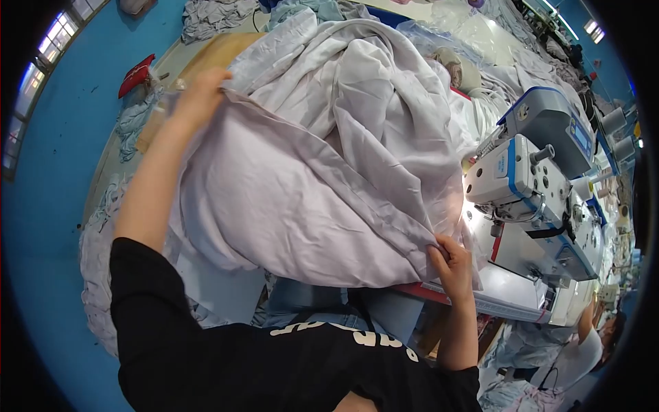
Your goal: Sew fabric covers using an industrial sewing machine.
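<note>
A large pale lilac-grey cloth [274,199] spreads across the table in front of me and drapes toward my lap. Its hemmed edge runs slantwise between my two hands. At the upper left, my left hand [202,96] is closed on one end of that edge. My right hand [451,262] pinches the other end at the lower right, thumb on top, close to the sewing machine. Beyond the edge, more of the same kind of fabric [371,89] lies heaped in loose folds. Part of each hand's fingers is hidden by the cloth.
A white and blue sewing machine [508,178] stands at the right, its lamp lit. A red object [136,75] and crumpled cloth lie at the far left. Fabric piles [99,254] hang at the left. At the lower right sits another person [583,357].
</note>
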The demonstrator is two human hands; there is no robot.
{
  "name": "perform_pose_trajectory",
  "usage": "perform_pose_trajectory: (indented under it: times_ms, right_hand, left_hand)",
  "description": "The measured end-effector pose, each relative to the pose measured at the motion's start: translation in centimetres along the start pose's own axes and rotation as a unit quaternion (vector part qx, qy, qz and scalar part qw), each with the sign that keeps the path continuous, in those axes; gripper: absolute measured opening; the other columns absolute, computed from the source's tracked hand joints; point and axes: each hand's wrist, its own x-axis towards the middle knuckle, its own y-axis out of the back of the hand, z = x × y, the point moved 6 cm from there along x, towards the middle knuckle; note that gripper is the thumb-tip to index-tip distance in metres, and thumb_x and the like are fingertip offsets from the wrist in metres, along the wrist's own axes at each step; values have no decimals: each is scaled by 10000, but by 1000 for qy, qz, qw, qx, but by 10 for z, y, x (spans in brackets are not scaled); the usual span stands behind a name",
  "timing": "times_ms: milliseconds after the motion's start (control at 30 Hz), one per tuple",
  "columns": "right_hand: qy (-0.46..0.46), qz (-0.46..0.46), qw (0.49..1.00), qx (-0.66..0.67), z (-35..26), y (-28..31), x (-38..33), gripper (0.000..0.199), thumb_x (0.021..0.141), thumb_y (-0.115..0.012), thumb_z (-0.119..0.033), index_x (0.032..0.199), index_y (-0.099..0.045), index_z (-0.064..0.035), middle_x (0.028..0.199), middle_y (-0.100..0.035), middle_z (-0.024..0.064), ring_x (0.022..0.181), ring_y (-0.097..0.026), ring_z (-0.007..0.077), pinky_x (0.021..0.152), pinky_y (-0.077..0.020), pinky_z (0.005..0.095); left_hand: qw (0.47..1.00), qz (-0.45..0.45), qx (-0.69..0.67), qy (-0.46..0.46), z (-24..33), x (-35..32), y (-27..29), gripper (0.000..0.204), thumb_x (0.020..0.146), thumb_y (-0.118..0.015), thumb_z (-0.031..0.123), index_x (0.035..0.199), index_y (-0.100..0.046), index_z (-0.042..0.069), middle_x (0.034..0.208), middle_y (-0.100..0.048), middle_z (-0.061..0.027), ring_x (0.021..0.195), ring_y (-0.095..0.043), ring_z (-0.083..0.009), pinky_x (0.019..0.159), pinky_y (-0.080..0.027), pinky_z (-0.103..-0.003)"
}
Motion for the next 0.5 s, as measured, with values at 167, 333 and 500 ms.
perform_pose_trajectory:
  times_ms: [167,333,500]
  right_hand:
    - [20,54,998,29,13,8,-8,180,845,-625,-23,1019,-648,21,826,-634,40,747,-550,72,687,-444,217]
    - [94,85,992,4,1,13,-5,96,831,-624,19,925,-641,4,794,-590,48,674,-522,127,625,-416,239]
    - [125,93,986,58,-12,10,-2,101,804,-647,32,897,-628,-2,878,-597,78,704,-531,137,607,-407,247]
  left_hand:
    - [982,-91,-128,-109,95,-19,-44,414,771,-607,-48,1171,-598,55,1230,-594,-121,1153,-557,-280,985,-437,-351]
    - [927,-145,-217,-269,211,-64,-62,318,816,-648,96,1130,-603,65,1201,-602,-112,1111,-575,-262,956,-461,-360]
    - [920,-164,-204,-292,247,-63,-99,325,807,-673,153,1113,-609,66,1160,-604,-74,1104,-553,-239,1038,-382,-397]
